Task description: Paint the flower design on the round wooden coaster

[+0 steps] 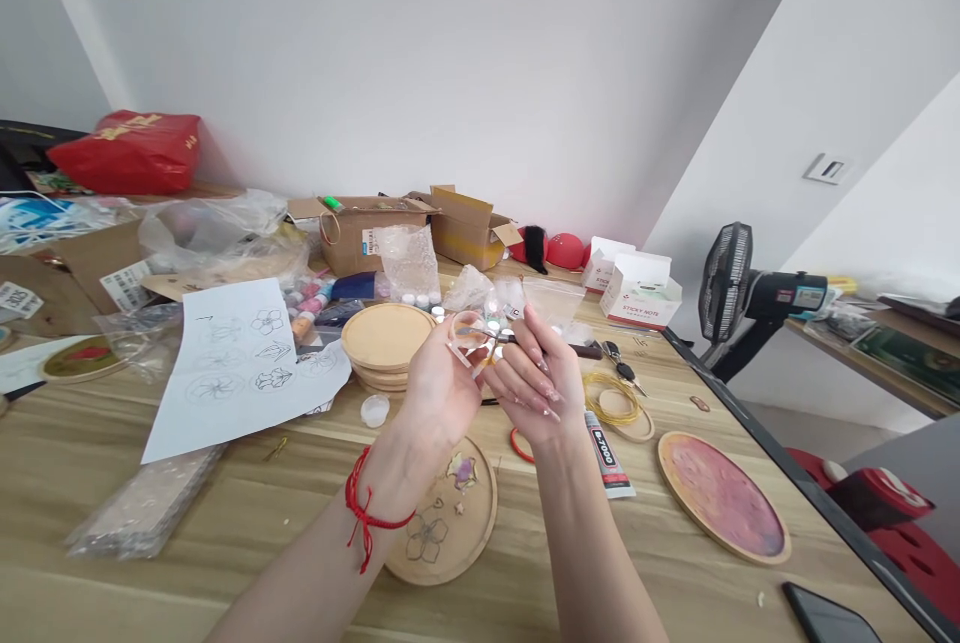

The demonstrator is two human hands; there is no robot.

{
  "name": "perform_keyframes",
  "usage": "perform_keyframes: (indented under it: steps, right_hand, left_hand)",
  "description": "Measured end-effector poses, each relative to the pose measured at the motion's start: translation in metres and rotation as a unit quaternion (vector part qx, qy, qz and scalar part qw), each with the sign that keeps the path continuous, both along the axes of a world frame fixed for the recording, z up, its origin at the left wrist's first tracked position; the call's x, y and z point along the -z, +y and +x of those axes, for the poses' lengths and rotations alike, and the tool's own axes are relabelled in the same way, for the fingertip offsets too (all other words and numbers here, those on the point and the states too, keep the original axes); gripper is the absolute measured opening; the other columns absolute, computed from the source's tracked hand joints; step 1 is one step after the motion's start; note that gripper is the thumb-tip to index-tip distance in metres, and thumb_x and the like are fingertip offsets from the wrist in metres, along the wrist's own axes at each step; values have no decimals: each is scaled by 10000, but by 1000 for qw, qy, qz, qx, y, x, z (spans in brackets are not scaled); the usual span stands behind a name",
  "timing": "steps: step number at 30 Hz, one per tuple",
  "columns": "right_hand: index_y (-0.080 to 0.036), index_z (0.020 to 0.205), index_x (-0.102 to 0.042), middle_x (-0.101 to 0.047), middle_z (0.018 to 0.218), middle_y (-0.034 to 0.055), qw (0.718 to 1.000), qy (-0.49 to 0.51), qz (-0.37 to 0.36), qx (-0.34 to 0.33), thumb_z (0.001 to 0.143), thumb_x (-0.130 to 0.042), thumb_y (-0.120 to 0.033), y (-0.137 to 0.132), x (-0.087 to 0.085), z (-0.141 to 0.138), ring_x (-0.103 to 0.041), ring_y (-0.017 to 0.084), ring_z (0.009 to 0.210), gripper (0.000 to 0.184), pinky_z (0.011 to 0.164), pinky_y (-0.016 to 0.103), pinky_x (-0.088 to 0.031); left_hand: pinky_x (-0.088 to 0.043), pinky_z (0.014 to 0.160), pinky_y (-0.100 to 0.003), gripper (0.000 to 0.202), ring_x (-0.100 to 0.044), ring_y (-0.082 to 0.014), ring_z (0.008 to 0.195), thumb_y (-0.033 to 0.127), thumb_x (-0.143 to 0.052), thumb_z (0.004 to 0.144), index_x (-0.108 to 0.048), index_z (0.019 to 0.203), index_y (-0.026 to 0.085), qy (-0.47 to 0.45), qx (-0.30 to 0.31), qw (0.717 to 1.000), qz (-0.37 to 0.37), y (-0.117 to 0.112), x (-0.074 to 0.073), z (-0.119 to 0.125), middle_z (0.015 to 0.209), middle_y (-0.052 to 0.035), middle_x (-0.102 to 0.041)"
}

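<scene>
Nearby, a phone [829, 615] lies beside the right edge of the table [300, 553]; a round wooden tray [469, 543] with a flower sketch sits under your wrists. Above it, your left hand [442, 383] pinches a clear ring-shaped piece [466, 320], your right hand [546, 378] curled around a slim metal tool [495, 334], its kind unclear. Beyond, a sticky note box [640, 298] stands near the table's far right corner.

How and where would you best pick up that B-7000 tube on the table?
Probably by pinching across the middle of the B-7000 tube, coming from above and the right. It lies flat, lettering up, with a long, narrow body to close across. The right forearm looks close on its left, and the yellow wire coil sits by its far end.
</scene>
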State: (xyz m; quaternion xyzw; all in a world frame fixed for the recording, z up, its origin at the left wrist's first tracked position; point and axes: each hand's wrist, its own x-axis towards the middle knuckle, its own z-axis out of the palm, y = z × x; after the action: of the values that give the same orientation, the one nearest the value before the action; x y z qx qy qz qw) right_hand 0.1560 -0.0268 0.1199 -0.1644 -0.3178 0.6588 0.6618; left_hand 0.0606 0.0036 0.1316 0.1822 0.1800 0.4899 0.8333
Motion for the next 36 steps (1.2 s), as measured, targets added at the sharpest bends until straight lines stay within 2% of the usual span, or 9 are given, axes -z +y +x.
perform_keyframes:
  steps: [6, 15, 18, 23, 28, 31, 32, 34, 36]
  right_hand:
    - [-209, 484, -232, -196, 232, -123, 999, 31, -14, -6, 1008, -444, -336, -2, -3, 0, -71, 30, 199, 579, 304, 161, -151]
    - [-213, 486, -242, -162, 248, -136, 1000, 20, -17, -11, 1007, -452, -347, -5, -4, 1, -63, 35, 210, 578, 311, 167, -176]
    - [-212, 482, -243, -156, 253, -133, 1000, 17, -21, -16, 1009, -444, -340, -6, -5, 1, -77, 35, 212, 578, 316, 166, -178]
    - [-210, 471, -273, -199, 250, -111, 1000, 14, -27, -4, 1028, -361, -304, -8, -7, 1, -108, 42, 209, 571, 314, 178, -172]
    - [-208, 470, -302, -246, 246, -98, 999, -1, -21, 32, 1022, -380, -311, -10, -10, 2, -144, 45, 198, 567, 302, 177, -169]
    - [-206, 466, -328, -270, 240, -93, 999, -8, -18, 45, 1012, -400, -309, -9, -10, 1, -156, 44, 193, 560, 297, 173, -172]
    - [-206, 463, -333, -276, 238, -91, 999, -9, -19, 44, 1007, -406, -308, -9, -10, 1, -156, 43, 191, 559, 294, 174, -169]
    - [-206, 456, -339, -285, 236, -90, 999, -20, -23, 31, 990, -443, -314, -8, -9, 1, -156, 39, 189, 555, 290, 173, -165]
    - [-204, 452, -354, -292, 236, -92, 998, -41, -32, 19, 961, -500, -324, -9, -10, 1, -155, 32, 188, 542, 285, 169, -158]
  left_hand:
    - [-395, 530, -217, 157, -506, -101, 472, 99, -473, 841, -514, 715, 183, 5, 6, 1000, -11, -2, -1, 0, 584, 20, -552]
    - [-360, 523, -230, 179, -474, -94, 453, 116, -492, 855, -510, 688, 179, 4, 15, 1000, -17, -2, -1, -2, 550, 34, -514]
    - [-354, 520, -235, 198, -475, -92, 462, 108, -498, 867, -528, 682, 175, 14, -17, 1000, -11, -2, -4, -2, 567, 31, -531]
    - [-378, 539, -236, 266, -496, -91, 495, 180, -448, 963, -617, 758, 157, 21, -90, 996, -6, -6, -7, -1, 615, 20, -574]
    - [-438, 645, -237, 247, -599, -109, 627, 238, -471, 973, -648, 819, 159, 35, -72, 997, -10, -6, 6, 5, 738, -11, -658]
    - [-447, 636, -236, 206, -608, -105, 622, 249, -506, 961, -651, 840, 164, 38, -61, 997, 12, -3, 20, 7, 756, -10, -677]
    - [-456, 634, -239, 201, -621, -112, 635, 271, -520, 958, -652, 846, 169, 37, -59, 997, 29, -1, 24, 7, 768, -15, -687]
    - [-483, 635, -264, 185, -656, -150, 680, 311, -546, 951, -656, 876, 182, 34, -48, 992, 110, 4, 32, 5, 788, -33, -702]
    - [-509, 663, -290, 179, -682, -185, 732, 319, -558, 949, -657, 885, 185, 30, -56, 988, 138, 10, 38, 2, 806, -52, -714]
